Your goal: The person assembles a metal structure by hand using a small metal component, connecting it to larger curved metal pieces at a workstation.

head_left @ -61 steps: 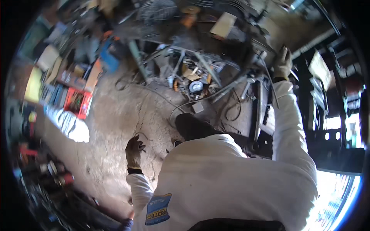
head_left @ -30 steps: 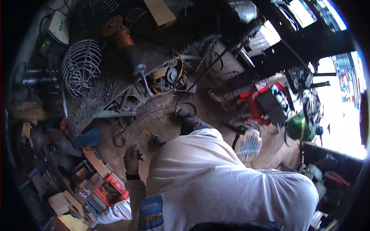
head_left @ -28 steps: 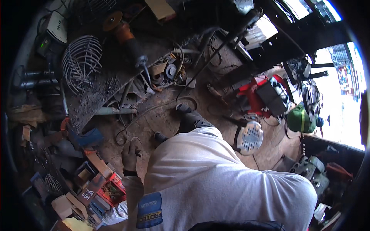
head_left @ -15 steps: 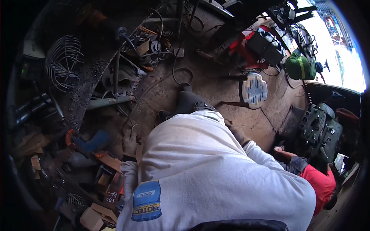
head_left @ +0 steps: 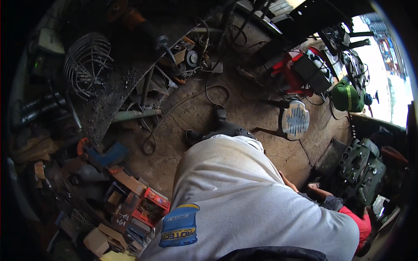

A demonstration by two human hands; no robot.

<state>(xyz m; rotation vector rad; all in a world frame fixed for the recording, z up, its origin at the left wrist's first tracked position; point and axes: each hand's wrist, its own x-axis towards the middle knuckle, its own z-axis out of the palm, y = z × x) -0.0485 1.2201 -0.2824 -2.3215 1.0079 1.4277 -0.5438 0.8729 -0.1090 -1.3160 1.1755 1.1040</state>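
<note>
My left hand is out of sight, hidden behind or below my white shirt [head_left: 244, 191]. A narrow strip of bare skin, which looks like part of my right hand [head_left: 288, 181], shows past the shirt's right edge. Its fingers cannot be made out, nor whether it holds anything. Beyond my waist are my dark shoes [head_left: 220, 114] on the stained brown floor [head_left: 174, 130]. Close to that strip of skin, at the right, a person in a red shirt [head_left: 352, 219] is bent low beside a dark green machine part [head_left: 361, 167].
A pale slotted stool [head_left: 296, 120] stands ahead to the right. A cable [head_left: 185, 96] loops across the floor. At left are a grimy workbench [head_left: 115, 93] with a wire fan guard [head_left: 89, 65], a blue tool [head_left: 106, 154], a red box [head_left: 152, 204] and cardboard boxes [head_left: 96, 241].
The view has shifted, so the surroundings sit lower and further right. My left hand, seen beside the shirt before, has gone out of sight. The red box has come into view.
</note>
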